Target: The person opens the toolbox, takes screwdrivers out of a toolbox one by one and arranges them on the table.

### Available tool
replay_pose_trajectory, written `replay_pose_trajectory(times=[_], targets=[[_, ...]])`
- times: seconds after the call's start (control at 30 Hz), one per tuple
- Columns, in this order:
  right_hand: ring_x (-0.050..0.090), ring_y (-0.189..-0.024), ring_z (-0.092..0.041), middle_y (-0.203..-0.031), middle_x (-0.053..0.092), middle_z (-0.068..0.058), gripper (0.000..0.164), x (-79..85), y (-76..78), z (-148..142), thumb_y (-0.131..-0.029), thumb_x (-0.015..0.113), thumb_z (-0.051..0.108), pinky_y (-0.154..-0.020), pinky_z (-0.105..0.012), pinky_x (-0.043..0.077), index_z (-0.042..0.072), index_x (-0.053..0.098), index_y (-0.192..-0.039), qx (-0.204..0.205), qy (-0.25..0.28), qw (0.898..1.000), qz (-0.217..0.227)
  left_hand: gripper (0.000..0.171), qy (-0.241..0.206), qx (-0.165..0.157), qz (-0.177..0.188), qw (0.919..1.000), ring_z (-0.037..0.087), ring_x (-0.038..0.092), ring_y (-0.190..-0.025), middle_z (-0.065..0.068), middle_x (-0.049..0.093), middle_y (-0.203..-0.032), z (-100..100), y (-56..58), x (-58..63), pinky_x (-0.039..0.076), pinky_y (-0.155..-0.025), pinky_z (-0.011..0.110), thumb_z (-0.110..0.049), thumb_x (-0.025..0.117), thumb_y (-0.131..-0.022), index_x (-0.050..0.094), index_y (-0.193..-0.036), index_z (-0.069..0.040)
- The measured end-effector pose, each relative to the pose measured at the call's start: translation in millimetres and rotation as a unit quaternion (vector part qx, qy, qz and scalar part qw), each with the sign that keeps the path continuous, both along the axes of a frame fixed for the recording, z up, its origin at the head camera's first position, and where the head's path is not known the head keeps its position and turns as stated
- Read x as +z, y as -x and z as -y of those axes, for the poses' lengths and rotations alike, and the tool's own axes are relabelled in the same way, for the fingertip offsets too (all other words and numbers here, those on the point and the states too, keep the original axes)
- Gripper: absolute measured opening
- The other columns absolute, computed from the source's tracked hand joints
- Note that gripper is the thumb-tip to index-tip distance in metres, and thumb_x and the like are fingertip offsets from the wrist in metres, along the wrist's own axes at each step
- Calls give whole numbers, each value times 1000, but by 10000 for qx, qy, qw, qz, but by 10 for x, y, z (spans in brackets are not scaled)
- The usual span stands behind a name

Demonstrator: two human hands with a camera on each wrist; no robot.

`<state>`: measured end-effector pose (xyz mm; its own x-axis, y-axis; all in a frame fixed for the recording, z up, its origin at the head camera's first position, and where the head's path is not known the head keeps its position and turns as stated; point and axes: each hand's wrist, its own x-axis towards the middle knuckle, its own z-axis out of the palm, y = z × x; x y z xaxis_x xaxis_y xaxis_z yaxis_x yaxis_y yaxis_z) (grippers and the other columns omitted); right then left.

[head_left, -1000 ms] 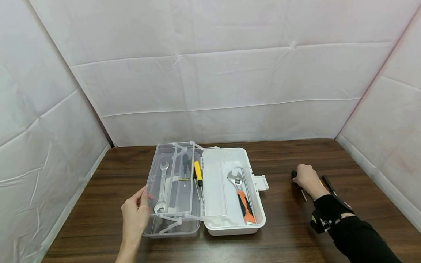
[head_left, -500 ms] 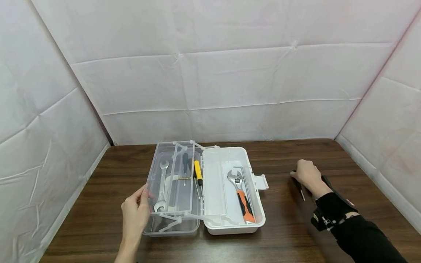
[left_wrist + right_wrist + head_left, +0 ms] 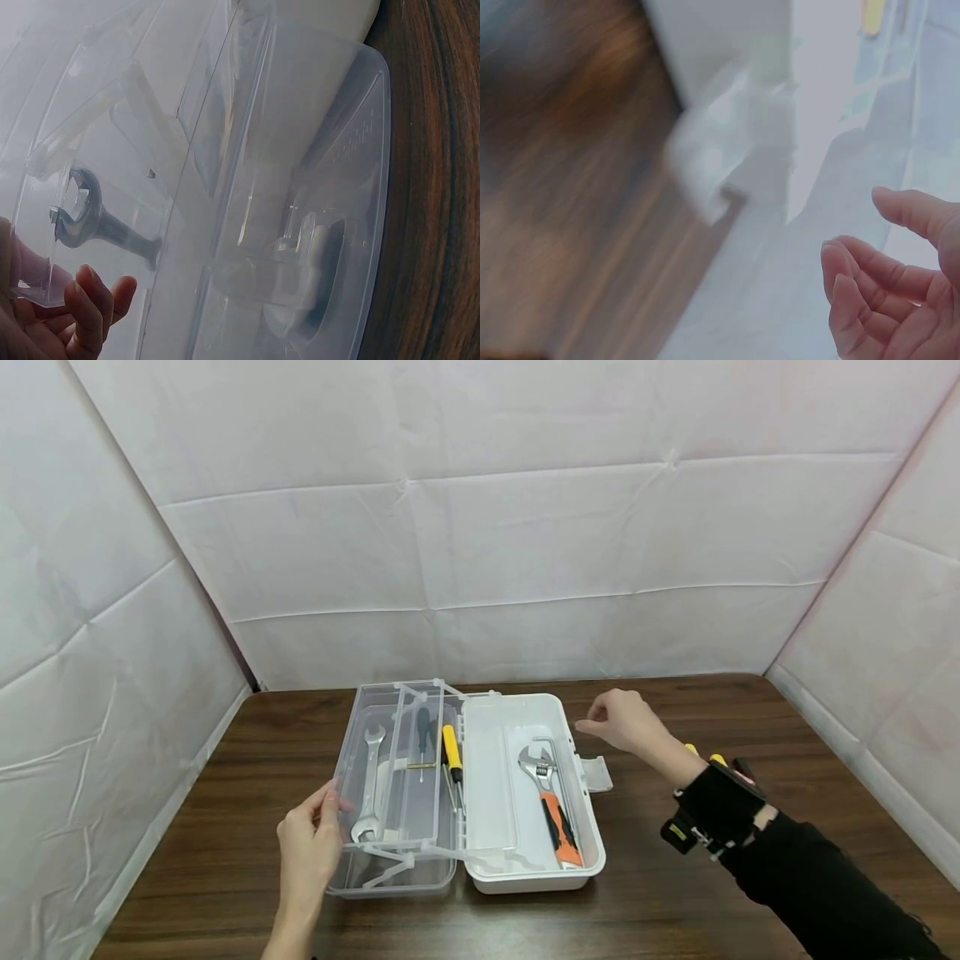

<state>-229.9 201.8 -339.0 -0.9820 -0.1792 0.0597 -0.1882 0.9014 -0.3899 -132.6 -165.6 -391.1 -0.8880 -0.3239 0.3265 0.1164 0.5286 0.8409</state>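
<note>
The white toolbox [image 3: 536, 887] lies wide open on the tabletop, its adjustable wrench [image 3: 556, 818], with an orange-and-black handle, resting in the base beside a hex key [image 3: 557, 757]. The left hand [image 3: 309, 839] pinches the outer edge of the raised clear tray [image 3: 411, 820], through which a double-ended wrench [image 3: 371, 789] shows. The right hand [image 3: 626, 722], thumb and fingers apart, hovers near the toolbox's white latch [image 3: 597, 774].

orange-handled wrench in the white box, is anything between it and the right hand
The white box's right rim stands between the right hand and the orange-handled wrench; a bent metal rod lies alongside, but nothing covers the wrench.
</note>
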Motion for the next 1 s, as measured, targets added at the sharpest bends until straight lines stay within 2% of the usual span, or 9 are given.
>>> replay_pose_trajectory(times=[0.27, 0.47, 0.6, 0.7, 0.83, 0.93, 1.0], targets=[[50, -52, -11, -60, 56, 0, 20, 153, 29, 647, -80, 65, 24, -48, -25, 40, 5, 63, -76, 587, 174, 9981, 35, 27, -20, -26, 50, 10000, 2, 43, -38, 8, 59, -61, -3, -15, 7, 33, -36, 20, -5, 42, -91, 60, -106, 8], [50, -51, -10, -65, 58, -1, 20, 129, 30, 1029, -79, 66, 25, -48, -23, 41, 5, 64, -77, 953, -168, 9952, -128, 26, -7, 3, 57, 10000, 2, 43, -37, 6, 58, -58, -6, -7, 1, 33, -36, 20, -5, 43, -90, 61, -105, 7], [47, -51, -9, -65, 58, -1, 24, 94, 31, 1230, -79, 66, 28, -48, -22, 38, 5, 65, -77, 1034, -271, 9943, -57, 26, -9, 29, 93, 10000, 4, 43, -38, 8, 59, -60, -4, 0, 1, 32, -36, 21, -4, 43, -90, 61, -106, 6], [38, -46, -8, -53, 47, 3, 31, 61, 38, 1352, -79, 65, 34, -44, -21, 32, 6, 61, -66, 1045, -142, 9942, 190, 26, -12, 30, 92, 10000, 4, 43, -38, 9, 60, -62, -1, 0, 2, 32, -36, 21, -4, 43, -90, 60, -106, 7], [22, -40, -7, -44, 24, 6, 48, 2, 47, 1472, -78, 64, 41, -40, -20, 20, 11, 41, -47, 1142, -76, 9923, 465, 26, -18, 37, 79, 10000, 4, 43, -38, 10, 60, -63, 0, 2, 1, 32, -36, 21, -4, 43, -90, 60, -106, 7], [16, -40, -7, -43, 17, 7, 54, -45, 43, 1524, -76, 65, 42, -40, -20, 16, 13, 30, -45, 1225, -158, 9911, 497, 26, -16, 30, 82, 10000, 4, 43, -38, 9, 59, -61, 0, 5, 1, 32, -36, 21, -5, 43, -90, 61, -106, 7], [16, -39, -6, -43, 16, 7, 55, -74, 37, 1544, -76, 66, 40, -39, -20, 16, 14, 29, -45, 1230, -183, 9910, 505, 26, -8, 27, 82, 10000, 5, 43, -38, 9, 60, -61, 1, 5, 2, 32, -36, 21, -5, 43, -90, 61, -105, 7]])
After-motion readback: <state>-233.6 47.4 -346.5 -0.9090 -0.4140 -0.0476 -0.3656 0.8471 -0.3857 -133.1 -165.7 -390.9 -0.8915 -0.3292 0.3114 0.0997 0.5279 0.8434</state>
